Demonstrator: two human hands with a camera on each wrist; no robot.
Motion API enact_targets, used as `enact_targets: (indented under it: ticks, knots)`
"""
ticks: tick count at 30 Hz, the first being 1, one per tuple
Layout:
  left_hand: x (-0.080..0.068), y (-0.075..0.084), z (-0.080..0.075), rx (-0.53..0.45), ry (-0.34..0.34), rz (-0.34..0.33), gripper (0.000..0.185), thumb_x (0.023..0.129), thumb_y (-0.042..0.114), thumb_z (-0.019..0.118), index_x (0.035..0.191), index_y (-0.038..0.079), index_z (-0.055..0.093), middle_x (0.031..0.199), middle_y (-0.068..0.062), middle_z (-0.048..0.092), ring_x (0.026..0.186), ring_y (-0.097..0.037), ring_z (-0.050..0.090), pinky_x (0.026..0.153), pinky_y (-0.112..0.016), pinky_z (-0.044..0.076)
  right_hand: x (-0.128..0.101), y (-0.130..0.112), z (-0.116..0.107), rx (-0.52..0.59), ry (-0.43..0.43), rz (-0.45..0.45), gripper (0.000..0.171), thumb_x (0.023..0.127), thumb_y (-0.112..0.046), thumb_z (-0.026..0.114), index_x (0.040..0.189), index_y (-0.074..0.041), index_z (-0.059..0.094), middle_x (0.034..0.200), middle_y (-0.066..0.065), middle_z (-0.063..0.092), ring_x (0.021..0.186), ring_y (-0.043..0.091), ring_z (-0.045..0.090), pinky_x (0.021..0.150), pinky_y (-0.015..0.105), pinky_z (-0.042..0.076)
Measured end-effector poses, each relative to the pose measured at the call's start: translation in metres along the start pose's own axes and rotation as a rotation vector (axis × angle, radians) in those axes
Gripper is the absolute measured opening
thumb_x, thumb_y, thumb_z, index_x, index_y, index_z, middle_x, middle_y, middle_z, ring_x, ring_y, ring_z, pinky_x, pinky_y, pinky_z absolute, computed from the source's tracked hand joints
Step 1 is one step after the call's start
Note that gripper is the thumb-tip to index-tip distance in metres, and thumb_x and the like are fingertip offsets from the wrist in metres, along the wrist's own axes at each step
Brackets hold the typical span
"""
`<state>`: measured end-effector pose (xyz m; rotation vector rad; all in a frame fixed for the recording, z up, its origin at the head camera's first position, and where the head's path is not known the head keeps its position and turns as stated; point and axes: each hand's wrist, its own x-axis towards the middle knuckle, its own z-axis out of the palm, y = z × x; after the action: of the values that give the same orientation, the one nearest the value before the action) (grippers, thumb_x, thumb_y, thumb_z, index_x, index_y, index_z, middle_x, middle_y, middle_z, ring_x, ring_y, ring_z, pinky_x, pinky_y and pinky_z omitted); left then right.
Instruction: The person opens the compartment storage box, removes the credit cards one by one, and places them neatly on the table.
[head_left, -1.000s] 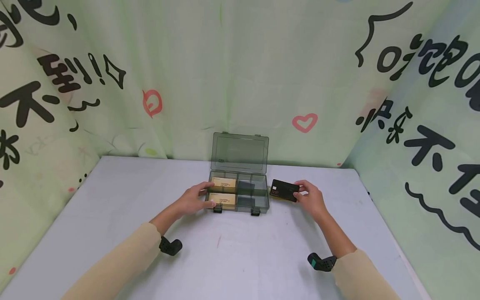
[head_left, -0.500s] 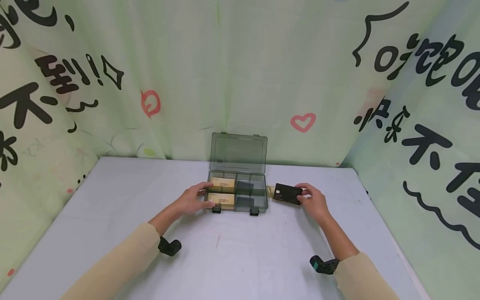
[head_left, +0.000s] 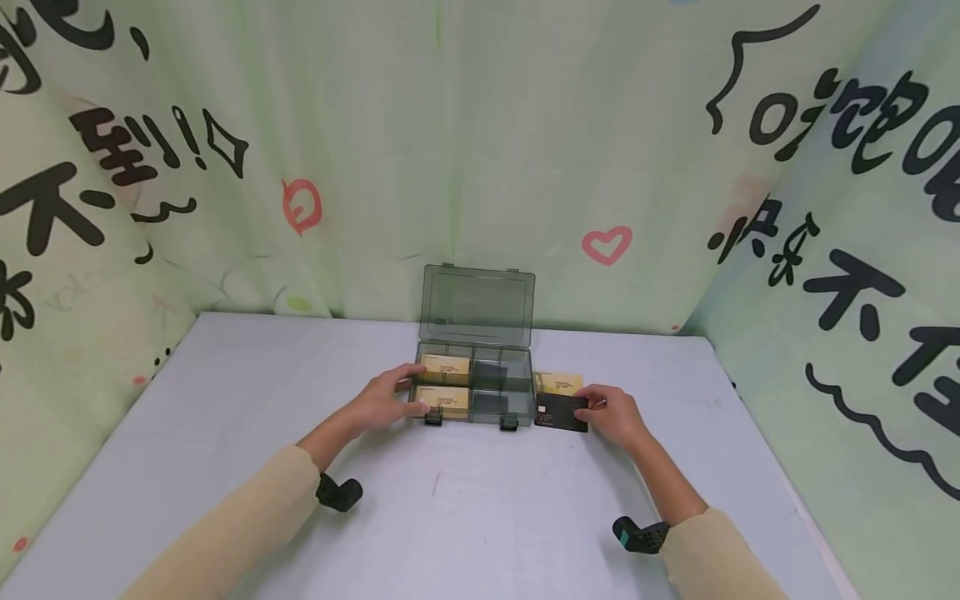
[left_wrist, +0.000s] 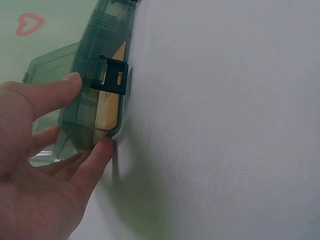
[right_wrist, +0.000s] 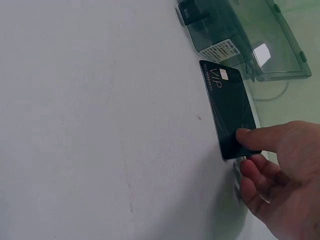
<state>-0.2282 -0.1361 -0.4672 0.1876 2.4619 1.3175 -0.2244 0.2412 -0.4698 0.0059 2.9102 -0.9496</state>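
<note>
black card (right_wrist: pixel 227 107): "VIP", "NO." plus digits, apparently 8s | curtain (head_left: pixel 517 167): Hangul lettering (head_left: pixel 857 282), red heart (head_left: pixel 587 244)

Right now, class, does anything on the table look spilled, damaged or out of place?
Nothing looks spilled or broken, but a faint reddish streak in front of the open divided box seems odd, perhaps a stain, against the white table.

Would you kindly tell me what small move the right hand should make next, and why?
Probably lay the black card flat and let go: the right hand pinches it just in front of the yellow item, while the left hand holds the box.
</note>
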Motion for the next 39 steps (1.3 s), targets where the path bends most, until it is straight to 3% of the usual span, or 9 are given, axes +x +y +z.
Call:
enact_targets:
  ticks: [15, 22, 25, 32, 39]
  knots:
    - [0.0, -0.002, -0.001, 0.012, -0.003, 0.015, 0.069, 0.086, 0.022, 0.074, 0.146, 0.017, 0.041, 0.156, -0.014, 0.033, 0.141, -0.036, 0.038, 0.114, -0.054, 0.033, 0.001, -0.006, 0.001, -0.096, -0.071, 0.04, 0.031, 0.085, -0.005, 0.07, 0.117, -0.003, 0.068, 0.089, 0.01, 0.06, 0.083, 0.022, 0.05, 0.069, 0.031, 0.042]
    - [0.0, -0.002, -0.001, 0.013, 0.002, 0.018, 0.068, 0.086, 0.022, 0.074, 0.146, 0.018, 0.041, 0.156, -0.013, 0.033, 0.141, -0.036, 0.038, 0.113, -0.055, 0.034, 0.001, -0.004, 0.0, -0.118, -0.011, -0.083, 0.025, 0.078, 0.0, 0.073, 0.102, 0.0, 0.07, 0.097, 0.02, 0.06, 0.082, 0.025, 0.057, 0.072, 0.037, 0.047]
    - [0.001, -0.001, -0.001, 0.012, 0.002, 0.017, 0.068, 0.086, 0.022, 0.074, 0.146, 0.019, 0.042, 0.157, -0.013, 0.033, 0.141, -0.036, 0.037, 0.113, -0.054, 0.034, 0.0, -0.004, 0.0, -0.113, -0.007, -0.076, 0.024, 0.079, 0.001, 0.073, 0.102, 0.001, 0.069, 0.099, 0.021, 0.06, 0.081, 0.025, 0.056, 0.073, 0.037, 0.047]
    - [0.003, -0.002, 0.0, 0.018, -0.004, 0.027, 0.068, 0.086, 0.023, 0.074, 0.146, 0.018, 0.042, 0.156, -0.013, 0.033, 0.141, -0.036, 0.038, 0.113, -0.054, 0.034, 0.002, -0.005, -0.001, -0.027, -0.011, -0.002, 0.025, 0.086, -0.005, 0.068, 0.11, 0.0, 0.065, 0.11, 0.018, 0.062, 0.09, 0.026, 0.058, 0.074, 0.033, 0.049]
    - [0.004, -0.003, 0.0, 0.02, -0.002, 0.029, 0.068, 0.086, 0.023, 0.074, 0.145, 0.019, 0.042, 0.156, -0.013, 0.034, 0.141, -0.035, 0.038, 0.113, -0.054, 0.034, 0.006, -0.013, -0.003, 0.071, -0.022, -0.011, 0.029, 0.091, -0.012, 0.065, 0.119, -0.004, 0.063, 0.117, 0.017, 0.063, 0.101, 0.029, 0.06, 0.085, 0.037, 0.055]
